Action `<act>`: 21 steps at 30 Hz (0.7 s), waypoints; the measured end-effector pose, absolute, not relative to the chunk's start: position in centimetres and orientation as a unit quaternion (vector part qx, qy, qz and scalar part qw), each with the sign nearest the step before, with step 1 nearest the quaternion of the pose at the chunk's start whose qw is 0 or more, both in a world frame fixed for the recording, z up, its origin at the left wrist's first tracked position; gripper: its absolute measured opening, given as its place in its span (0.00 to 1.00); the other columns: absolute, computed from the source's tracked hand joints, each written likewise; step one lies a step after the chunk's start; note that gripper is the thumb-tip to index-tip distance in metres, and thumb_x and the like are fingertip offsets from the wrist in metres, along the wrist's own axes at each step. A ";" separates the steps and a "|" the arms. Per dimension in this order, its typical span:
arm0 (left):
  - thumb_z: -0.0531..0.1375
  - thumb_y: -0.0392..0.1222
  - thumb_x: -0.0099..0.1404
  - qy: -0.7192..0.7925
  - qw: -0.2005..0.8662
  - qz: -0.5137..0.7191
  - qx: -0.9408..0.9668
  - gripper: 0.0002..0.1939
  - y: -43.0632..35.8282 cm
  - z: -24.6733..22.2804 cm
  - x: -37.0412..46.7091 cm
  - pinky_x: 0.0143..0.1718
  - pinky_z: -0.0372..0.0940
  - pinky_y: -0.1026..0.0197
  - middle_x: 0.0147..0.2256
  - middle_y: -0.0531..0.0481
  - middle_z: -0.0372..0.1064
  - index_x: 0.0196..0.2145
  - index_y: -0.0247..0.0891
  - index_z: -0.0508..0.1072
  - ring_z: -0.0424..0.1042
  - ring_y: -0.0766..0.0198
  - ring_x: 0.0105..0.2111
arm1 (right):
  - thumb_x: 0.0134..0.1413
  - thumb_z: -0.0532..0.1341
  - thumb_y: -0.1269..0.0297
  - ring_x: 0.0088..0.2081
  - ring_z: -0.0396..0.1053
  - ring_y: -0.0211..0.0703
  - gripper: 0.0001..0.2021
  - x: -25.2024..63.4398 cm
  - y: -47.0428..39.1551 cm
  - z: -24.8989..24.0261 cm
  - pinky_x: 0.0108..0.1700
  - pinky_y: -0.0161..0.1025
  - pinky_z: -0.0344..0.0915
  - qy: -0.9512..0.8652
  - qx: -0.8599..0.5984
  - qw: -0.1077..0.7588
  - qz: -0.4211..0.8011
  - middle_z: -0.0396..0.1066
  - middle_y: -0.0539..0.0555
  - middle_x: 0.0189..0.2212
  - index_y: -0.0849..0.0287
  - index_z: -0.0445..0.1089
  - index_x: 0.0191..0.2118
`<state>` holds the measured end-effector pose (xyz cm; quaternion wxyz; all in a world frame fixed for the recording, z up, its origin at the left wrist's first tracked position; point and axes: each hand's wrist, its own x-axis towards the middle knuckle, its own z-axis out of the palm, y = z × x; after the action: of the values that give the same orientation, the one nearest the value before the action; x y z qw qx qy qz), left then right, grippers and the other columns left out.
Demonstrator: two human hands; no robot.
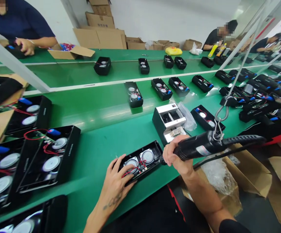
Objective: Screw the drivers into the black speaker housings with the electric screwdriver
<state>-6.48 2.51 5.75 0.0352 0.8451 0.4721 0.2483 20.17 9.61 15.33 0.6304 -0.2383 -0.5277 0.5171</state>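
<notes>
An open black speaker case (152,171) lies aslant on the green bench, with two round speakers and red wires inside. My left hand (118,178) grips its left end, thumb on the near side and fingers over the far edge and one speaker. My right hand (179,153) is wrapped round the front of a black electric screwdriver (198,146), which hangs from a metal hook and cable. The tool's tip points at the right end of the case; its exact contact is hidden. Just behind stands a black and silver screw feeder (169,121).
Several open cases (58,155) with blue parts and wires fill the left side. More cases (162,89) sit on the green belt beyond. A plastic bag (187,116) lies beside the feeder. Cardboard boxes (247,168) stand at lower right. Co-workers sit across the line.
</notes>
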 end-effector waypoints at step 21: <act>0.67 0.40 0.68 0.468 0.057 0.253 0.845 0.04 2.6 6.0 -6.5 0.67 0.58 0.35 0.50 0.52 0.82 0.38 0.48 0.83 0.63 0.38 0.69 | 0.61 0.72 0.57 0.18 0.60 0.36 0.16 17.2 8.8 12.2 0.21 0.37 0.62 -0.557 -0.301 0.565 0.530 0.63 0.39 0.21 0.49 0.64 0.45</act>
<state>-6.46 2.57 6.00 0.0565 0.8447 0.4685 0.2526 17.16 8.82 12.21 0.5647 -0.3014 -0.5567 0.5295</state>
